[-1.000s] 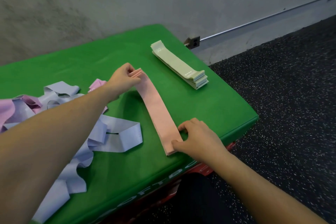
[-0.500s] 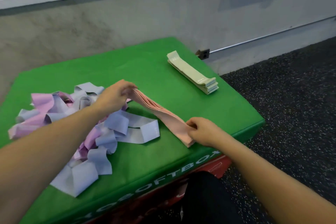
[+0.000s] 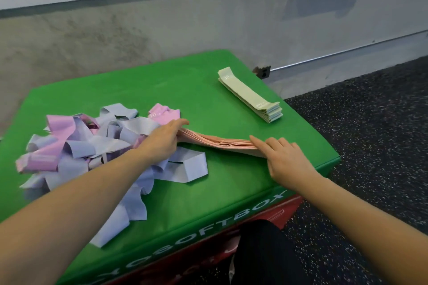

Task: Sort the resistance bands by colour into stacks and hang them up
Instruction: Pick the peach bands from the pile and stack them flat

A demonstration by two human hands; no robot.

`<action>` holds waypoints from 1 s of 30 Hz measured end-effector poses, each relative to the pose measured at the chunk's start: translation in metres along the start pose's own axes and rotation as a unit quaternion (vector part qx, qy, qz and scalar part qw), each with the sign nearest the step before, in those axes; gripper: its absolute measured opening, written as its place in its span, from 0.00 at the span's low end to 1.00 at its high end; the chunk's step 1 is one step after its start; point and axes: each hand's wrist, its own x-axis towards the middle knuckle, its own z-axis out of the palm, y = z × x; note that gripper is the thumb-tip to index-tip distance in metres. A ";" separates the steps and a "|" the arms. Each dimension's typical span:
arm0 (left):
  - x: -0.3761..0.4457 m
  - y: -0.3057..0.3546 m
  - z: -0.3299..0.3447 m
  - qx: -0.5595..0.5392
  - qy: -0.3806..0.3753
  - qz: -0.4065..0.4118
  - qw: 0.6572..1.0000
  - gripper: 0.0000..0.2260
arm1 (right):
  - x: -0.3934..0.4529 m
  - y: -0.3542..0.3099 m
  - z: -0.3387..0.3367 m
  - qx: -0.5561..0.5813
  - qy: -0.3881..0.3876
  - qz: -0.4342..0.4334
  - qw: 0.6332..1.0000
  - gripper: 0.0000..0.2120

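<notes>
- green soft box (image 3: 196, 90) fills the middle of the view, white lettering along its near edge, a red box (image 3: 273, 211) showing under it
- peach band stack (image 3: 222, 143) lies near the box's near right part, running left-right, layered edges visible on its near side
- left hand (image 3: 162, 141) at the stack's left end, fingers fairly straight and reaching over the top of that end; whether a thumb grips underneath cannot be told
- right hand (image 3: 284, 157) at the stack's right end, fingers extended and lying flat against the stack, not curled round it
- stack's left end looks raised off the green top, right end low by the right hand
- green band stack (image 3: 250, 97) at the far right of the box, neat, well apart from both hands, printed marks on the top band
- loose pile of lilac and pink bands (image 3: 88, 146) on the left half of the box, tangled, unsorted; left forearm crosses over it
- 1 lilac band (image 3: 187, 166) lies flat just near of the peach stack, between the 2 arms
- 1 pink band (image 3: 162, 112) sits at the pile's far right edge, just beyond the left hand
- grey wall (image 3: 162, 18) behind the box, dark speckled floor (image 3: 370, 134) to the right
</notes>
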 end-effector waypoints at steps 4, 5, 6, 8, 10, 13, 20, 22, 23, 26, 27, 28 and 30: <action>0.002 -0.009 0.006 0.059 -0.036 -0.004 0.998 0.20 | 0.004 0.006 0.006 -0.002 0.026 0.002 1.000 0.30; 0.005 -0.010 0.005 0.073 -0.048 -0.002 0.996 0.20 | 0.006 0.009 0.007 -0.004 0.029 0.008 1.000 0.29; 0.006 -0.010 0.005 0.088 -0.061 0.002 0.994 0.21 | 0.007 0.011 0.007 -0.004 0.031 0.015 0.999 0.29; 0.007 -0.011 0.004 0.102 -0.077 0.005 0.992 0.23 | 0.008 0.013 0.011 0.004 0.035 0.018 0.999 0.28; 0.006 -0.011 0.004 0.105 -0.077 0.007 0.991 0.22 | 0.005 0.013 0.016 0.015 0.047 0.010 0.999 0.27; 0.006 -0.013 0.003 0.085 -0.061 0.016 0.994 0.18 | 0.001 0.017 0.023 0.052 0.058 -0.023 0.997 0.26; 0.007 -0.020 -0.012 -0.046 -0.071 -0.012 0.996 0.06 | 0.001 0.018 0.008 0.314 0.042 0.044 0.947 0.19; 0.006 -0.021 -0.018 -0.080 -0.083 -0.046 0.992 0.05 | 0.002 0.019 0.005 0.373 0.039 0.095 0.922 0.21; 0.006 -0.021 -0.020 -0.091 -0.084 -0.053 0.991 0.04 | 0.003 0.021 0.004 0.395 0.033 0.124 0.910 0.22; 0.004 -0.022 -0.025 -0.113 -0.076 -0.067 0.988 0.02 | 0.007 0.027 0.002 0.390 -0.007 0.175 0.904 0.14; 0.004 -0.023 -0.025 -0.120 -0.075 -0.072 0.987 0.02 | 0.007 0.027 0.000 0.387 -0.020 0.176 0.905 0.11; 0.004 -0.024 -0.025 -0.135 -0.070 -0.079 0.985 0.02 | 0.007 0.026 -0.001 0.385 -0.027 0.172 0.906 0.08; 0.004 -0.022 -0.025 -0.184 -0.046 -0.093 0.978 0.02 | 0.005 0.023 -0.004 0.389 -0.031 0.157 0.907 0.06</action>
